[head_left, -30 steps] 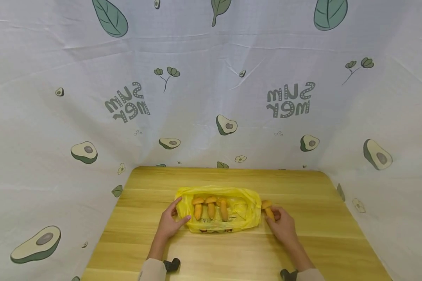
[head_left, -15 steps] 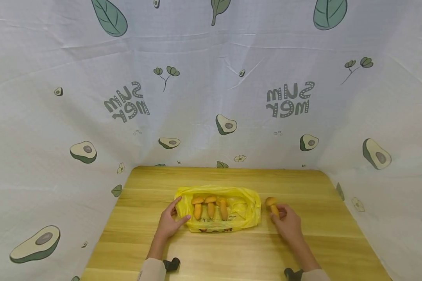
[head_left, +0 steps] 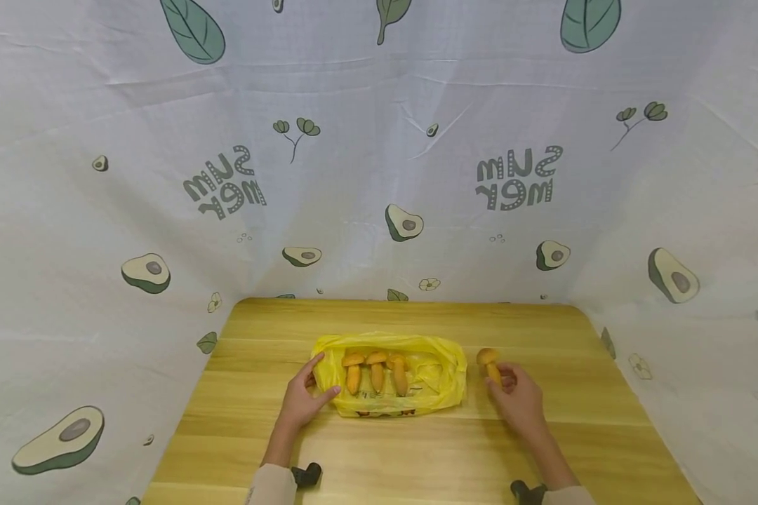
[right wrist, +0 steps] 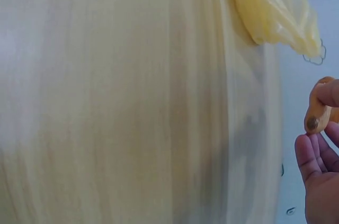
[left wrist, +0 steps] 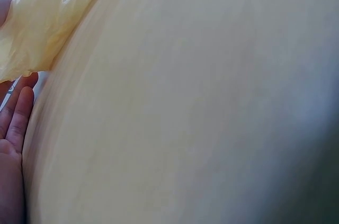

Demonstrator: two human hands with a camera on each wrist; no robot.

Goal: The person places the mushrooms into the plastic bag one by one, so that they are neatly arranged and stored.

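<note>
Mushroom-shaped orange toy with a rounded cap and short stem [head_left: 489,365] sits in the right hand [head_left: 519,401], pinched at the stem between thumb and fingertips, cap pointing away from the person. It is lifted just off the light wooden counter [head_left: 543,330], a little to the right of the thin yellow plastic bag [head_left: 439,375] and not touching it. In the right wrist view the same toy [right wrist: 318,112] shows at the fingertips [right wrist: 310,152], which curl round its stem end.

By its look the piece should be light and fairly firm, smooth enough to slip if held only by the domed cap; the stem seems the surer place to grip, as the hand has it now. It does not look fragile.

The bag is another matter: flimsy, crinkly film that will slide and bunch on the counter unless pinned. The left hand [head_left: 303,400] rests at its left edge, fingers straight and spread, thumb against the plastic, holding nothing. Three more orange mushroom toys [head_left: 377,369] lie side by side on the bag's left half, caps toward the far edge. Behind the counter hangs a white cloth printed with avocados and leaves [head_left: 379,175].
</note>
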